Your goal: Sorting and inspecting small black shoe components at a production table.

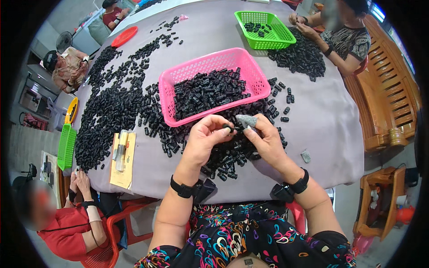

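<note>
My left hand (pixel 206 137) pinches a small black plastic part (pixel 229 128) between thumb and forefinger. Close beside it, my right hand (pixel 267 138) is closed, thumb against forefinger; whatever it holds is hard to make out. A grey covering (pixel 246 120) wraps a fingertip of the right hand. Both hands are just in front of a pink basket (pixel 167 109), which is filled with many similar black parts (pixel 208 91). Beneath my hands lies a loose heap of black parts (pixel 225 158).
A large spread of black parts (pixel 111 107) covers the table's left side. A green basket (pixel 268 43) stands at the far right near another person. A small grey piece (pixel 305 155) lies right of my hands. Another person in red (pixel 71 228) sits at left.
</note>
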Demonstrator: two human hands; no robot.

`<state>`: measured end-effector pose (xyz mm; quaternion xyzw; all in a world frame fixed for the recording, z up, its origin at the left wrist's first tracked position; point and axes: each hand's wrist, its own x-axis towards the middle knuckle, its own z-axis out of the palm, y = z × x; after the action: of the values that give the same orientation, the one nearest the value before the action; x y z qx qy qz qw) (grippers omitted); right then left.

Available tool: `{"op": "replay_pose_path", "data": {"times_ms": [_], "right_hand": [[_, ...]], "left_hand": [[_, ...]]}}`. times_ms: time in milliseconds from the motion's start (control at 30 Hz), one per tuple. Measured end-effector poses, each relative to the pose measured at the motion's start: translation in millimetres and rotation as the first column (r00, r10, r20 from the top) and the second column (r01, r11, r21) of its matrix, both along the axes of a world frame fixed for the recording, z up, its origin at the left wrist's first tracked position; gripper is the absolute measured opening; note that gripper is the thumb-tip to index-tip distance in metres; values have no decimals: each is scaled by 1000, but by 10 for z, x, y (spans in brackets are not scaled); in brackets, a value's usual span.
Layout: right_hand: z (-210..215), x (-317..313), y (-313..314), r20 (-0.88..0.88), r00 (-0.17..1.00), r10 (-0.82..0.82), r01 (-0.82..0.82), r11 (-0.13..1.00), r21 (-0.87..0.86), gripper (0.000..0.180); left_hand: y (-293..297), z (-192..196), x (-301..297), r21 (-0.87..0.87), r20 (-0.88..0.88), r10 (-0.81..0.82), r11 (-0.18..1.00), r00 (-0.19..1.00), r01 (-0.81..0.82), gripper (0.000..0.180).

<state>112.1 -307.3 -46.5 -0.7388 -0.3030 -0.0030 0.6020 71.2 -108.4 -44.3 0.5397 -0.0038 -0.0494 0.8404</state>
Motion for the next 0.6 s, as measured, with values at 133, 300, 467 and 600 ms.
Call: {"op": "replay_pose_path", "data": {"times_ms": [133,300,467,600], "right_hand": [[-59,-42,3,-194,976,98,-69,986,152,38],[32,-82,10,-344,901,263,-208,960,190,48],[18,-83,17,-376,885,274,-215,958,191,46],[-22,-75,0,-368,896,250,-219,968,125,43]], "left_hand": [[6,-154,-74,-367,-115,-107,928,988,58,26],[9,-263,-46,-453,-154,-124,891,980,41,30],[-13,-293,-54,-459,-139,-130,887,982,53,32],[-17,-285,-38,-467,-137,-125,883,983,47,33]]}}
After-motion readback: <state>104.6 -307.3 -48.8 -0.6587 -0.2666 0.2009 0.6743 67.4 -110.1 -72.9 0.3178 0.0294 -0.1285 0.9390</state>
